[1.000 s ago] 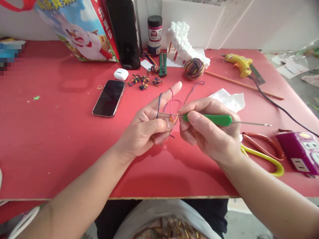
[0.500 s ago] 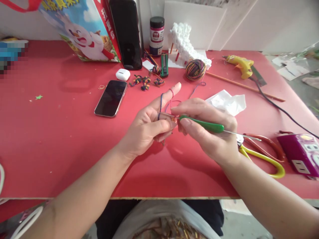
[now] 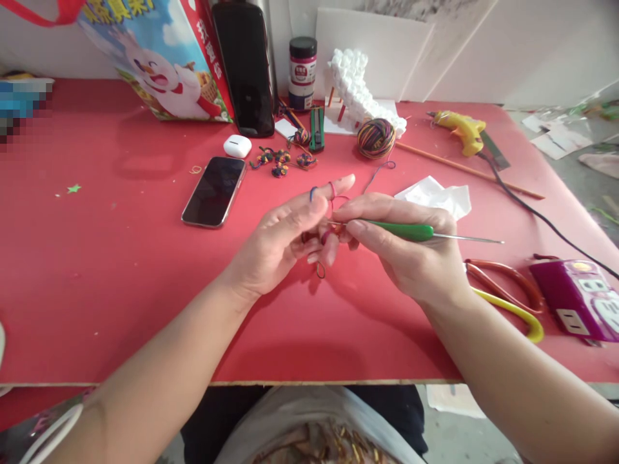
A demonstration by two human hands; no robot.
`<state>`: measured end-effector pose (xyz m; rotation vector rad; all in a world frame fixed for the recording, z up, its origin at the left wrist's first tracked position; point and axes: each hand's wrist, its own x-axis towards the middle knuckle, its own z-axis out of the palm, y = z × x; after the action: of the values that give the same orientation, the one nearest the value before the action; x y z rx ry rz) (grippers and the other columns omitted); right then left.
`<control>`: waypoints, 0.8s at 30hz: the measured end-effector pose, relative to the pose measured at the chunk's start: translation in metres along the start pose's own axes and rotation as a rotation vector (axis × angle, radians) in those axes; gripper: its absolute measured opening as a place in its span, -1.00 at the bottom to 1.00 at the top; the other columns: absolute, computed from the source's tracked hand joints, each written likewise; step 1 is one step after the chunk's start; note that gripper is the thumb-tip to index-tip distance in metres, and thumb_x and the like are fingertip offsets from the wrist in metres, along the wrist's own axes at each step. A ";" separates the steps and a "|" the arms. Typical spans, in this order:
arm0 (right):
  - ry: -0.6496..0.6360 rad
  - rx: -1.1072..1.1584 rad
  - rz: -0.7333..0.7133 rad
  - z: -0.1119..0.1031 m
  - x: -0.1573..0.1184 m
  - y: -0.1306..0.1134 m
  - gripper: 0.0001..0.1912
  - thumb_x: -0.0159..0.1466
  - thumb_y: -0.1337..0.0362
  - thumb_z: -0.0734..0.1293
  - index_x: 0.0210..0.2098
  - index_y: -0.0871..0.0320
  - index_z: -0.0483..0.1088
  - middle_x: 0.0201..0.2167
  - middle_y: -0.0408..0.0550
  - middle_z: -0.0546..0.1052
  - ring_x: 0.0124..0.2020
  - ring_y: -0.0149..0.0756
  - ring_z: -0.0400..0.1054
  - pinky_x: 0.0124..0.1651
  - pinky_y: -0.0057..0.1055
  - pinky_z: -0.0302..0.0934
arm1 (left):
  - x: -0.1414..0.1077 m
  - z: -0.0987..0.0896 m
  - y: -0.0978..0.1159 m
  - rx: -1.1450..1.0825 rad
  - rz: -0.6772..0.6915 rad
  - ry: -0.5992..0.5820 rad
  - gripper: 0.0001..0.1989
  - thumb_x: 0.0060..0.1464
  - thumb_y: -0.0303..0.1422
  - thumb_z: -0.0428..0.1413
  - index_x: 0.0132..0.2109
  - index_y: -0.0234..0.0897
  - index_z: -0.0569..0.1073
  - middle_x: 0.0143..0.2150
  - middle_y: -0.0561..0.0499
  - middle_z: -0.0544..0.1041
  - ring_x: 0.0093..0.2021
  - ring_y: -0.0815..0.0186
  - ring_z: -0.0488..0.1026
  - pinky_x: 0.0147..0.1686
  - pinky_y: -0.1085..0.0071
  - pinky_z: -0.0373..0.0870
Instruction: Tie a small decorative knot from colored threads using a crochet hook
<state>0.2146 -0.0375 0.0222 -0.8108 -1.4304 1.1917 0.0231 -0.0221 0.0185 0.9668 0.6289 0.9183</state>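
- One blue thing (image 3: 24, 93) near 10 o'clock is pixelated and cut off by the left edge.
- Bag (image 3: 162, 80), between 10 and 11: the red side begins 我 and ends 你, middle character blurred; yellow lettering runs off the top.
- Left hand (image 3: 275, 248), centre: half-spread, thumb lifted, index stretched towards 2; yarn (image 3: 333, 189) loops its fingers, though I cannot tell whether they pinch it.
- Jar (image 3: 302, 76), 12 o'clock: label too small to read.
- Right hand (image 3: 420, 261), towards 3: grasps a green-handled hook (image 3: 406, 231); the end towards 9 is lost among fingers.
- Purple box (image 3: 578, 299), just past 3: a white B, other lettering unclear, right side cut off.
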 end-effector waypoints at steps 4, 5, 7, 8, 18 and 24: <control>0.021 0.051 0.058 -0.003 0.001 0.000 -0.86 0.34 0.37 0.52 -0.18 0.02 0.75 -0.25 -0.08 0.70 -0.29 -0.28 0.59 -0.18 -0.27 0.55 | 0.005 -0.007 -0.002 0.014 0.057 0.072 -0.52 0.28 0.12 0.22 0.04 -0.12 0.74 -0.36 -0.01 0.63 -0.36 0.31 0.50 -0.30 0.37 0.46; 0.019 0.067 0.077 -0.003 0.001 0.000 -0.86 0.33 0.38 0.53 -0.18 0.03 0.76 -0.25 -0.07 0.71 -0.28 -0.28 0.58 -0.17 -0.28 0.55 | 0.006 -0.008 -0.003 0.018 0.072 0.091 -0.53 0.29 0.11 0.22 0.04 -0.12 0.74 -0.31 -0.02 0.64 -0.32 0.31 0.53 -0.26 0.36 0.48; 0.004 0.091 0.113 -0.002 0.001 0.000 -0.86 0.32 0.38 0.53 -0.18 0.04 0.76 -0.26 -0.07 0.72 -0.27 -0.28 0.58 -0.15 -0.28 0.54 | 0.006 -0.009 -0.004 0.017 0.089 0.127 -0.56 0.30 0.08 0.22 0.04 -0.11 0.74 -0.23 -0.02 0.66 -0.28 0.31 0.56 -0.21 0.36 0.51; -0.001 0.099 0.130 -0.002 0.001 0.000 -0.87 0.31 0.37 0.54 -0.19 0.05 0.76 -0.26 -0.07 0.72 -0.26 -0.27 0.58 -0.14 -0.28 0.54 | 0.006 -0.009 -0.004 0.016 0.096 0.143 -0.58 0.30 0.06 0.23 0.04 -0.12 0.74 -0.20 -0.03 0.66 -0.27 0.31 0.56 -0.21 0.36 0.52; -0.083 0.207 0.345 0.001 -0.002 0.004 -0.90 0.29 0.29 0.58 -0.19 0.05 0.77 -0.30 -0.07 0.71 -0.35 -0.37 0.50 -0.23 -0.37 0.43 | 0.006 -0.006 0.000 -0.104 0.115 0.242 -0.75 0.21 -0.14 0.38 -0.24 -0.26 0.72 -0.24 -0.04 0.67 -0.40 0.40 0.46 -0.33 0.40 0.53; -0.065 0.236 0.372 0.002 -0.003 0.005 -0.90 0.27 0.30 0.58 -0.21 0.06 0.77 -0.36 -0.09 0.69 -0.38 -0.39 0.50 -0.25 -0.41 0.43 | 0.005 -0.004 -0.005 -0.221 0.046 0.162 -0.81 0.22 -0.20 0.37 -0.23 -0.23 0.72 -0.23 -0.03 0.66 -0.38 0.36 0.50 -0.34 0.37 0.59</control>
<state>0.2122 -0.0392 0.0172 -0.9016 -1.1898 1.6490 0.0239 -0.0171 0.0121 0.7159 0.6287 1.0904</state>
